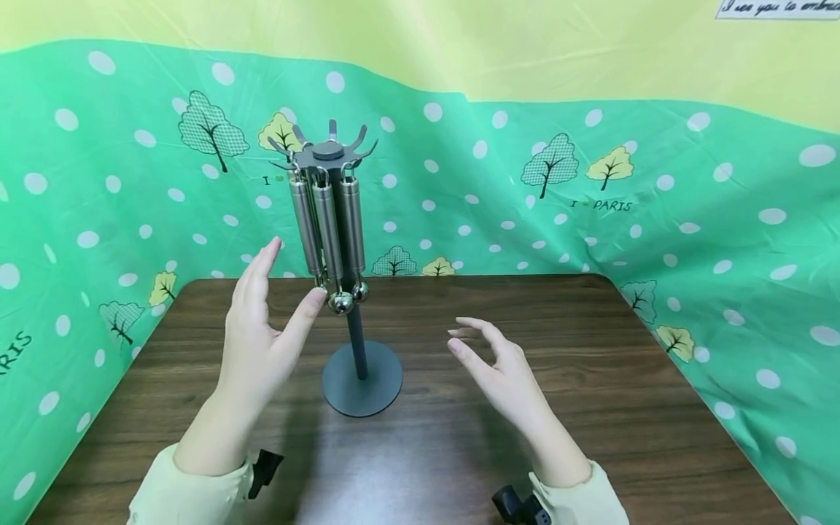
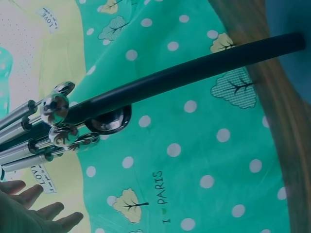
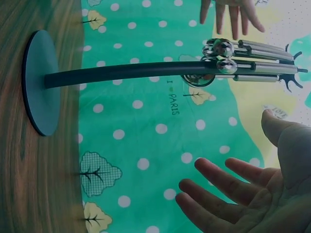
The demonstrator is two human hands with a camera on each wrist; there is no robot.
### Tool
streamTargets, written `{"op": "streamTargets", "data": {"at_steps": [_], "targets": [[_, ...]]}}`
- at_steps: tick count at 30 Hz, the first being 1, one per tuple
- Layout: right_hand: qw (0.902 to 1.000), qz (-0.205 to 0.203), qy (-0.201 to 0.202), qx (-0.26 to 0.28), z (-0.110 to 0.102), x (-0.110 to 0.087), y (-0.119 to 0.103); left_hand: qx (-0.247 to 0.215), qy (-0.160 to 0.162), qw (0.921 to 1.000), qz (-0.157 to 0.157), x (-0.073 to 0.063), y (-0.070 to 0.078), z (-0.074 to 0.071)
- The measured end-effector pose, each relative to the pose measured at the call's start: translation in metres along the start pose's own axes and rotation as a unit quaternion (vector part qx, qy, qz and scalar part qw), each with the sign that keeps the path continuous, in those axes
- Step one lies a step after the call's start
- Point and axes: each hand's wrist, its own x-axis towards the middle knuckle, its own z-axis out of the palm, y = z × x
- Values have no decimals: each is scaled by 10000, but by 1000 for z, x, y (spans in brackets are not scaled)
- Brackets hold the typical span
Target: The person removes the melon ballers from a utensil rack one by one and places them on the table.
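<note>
- Presently, my left hand (image 1: 257, 343) is released; its fingers are straight, the thumb is spread, and it grasps nothing.
- My right hand (image 1: 502, 368) is also released, with fingers relaxed and slightly bent, well apart from everything on its side.
- Near my left hand hang several silver rods (image 1: 329, 226); in the head view my thumb tip appears just beside their lower ends, but I cannot tell whether it touches.
- These rods have shiny balls (image 1: 340, 302) at the bottom, and they hang from the hooked top (image 1: 328, 151) of a dark stand (image 1: 358, 343).
- The stand is upright between my two hands, a little closer to the left, and its round base (image 1: 380, 383) rests on the wooden table (image 1: 656, 437).
- Behind the table is the green cloth (image 1: 459, 146), with white dots and printed trees.
- In my judgement, if my thumb pushes inward carelessly, the rods could swing and knock one against another.
- A rod could also slip from its hook, because the hooks seem open at their ends.
- Perhaps the stand could tip, if I strike its top sideways, since it is tall and slender and the weight hangs high.
</note>
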Motion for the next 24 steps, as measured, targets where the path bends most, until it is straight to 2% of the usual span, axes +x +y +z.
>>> {"op": "streamTargets", "data": {"at_steps": [7, 13, 16, 21, 24], "targets": [[9999, 154, -73, 3, 2, 6, -5, -213, 326, 9983, 441, 15, 8, -1], [9998, 147, 82, -65, 5, 12, -11, -367, 349, 9975, 496, 24, 13, -2], [9999, 84, 132, -48, 7, 15, -14, -363, 362, 9967, 623, 28, 14, -2], [9996, -169, 186, 102, 9, 20, -21, -434, 416, 9958, 694, 35, 16, -4], [9991, -307, 253, 165, 10, 23, -25, -575, 483, 9952, 620, 40, 20, -5]]}}
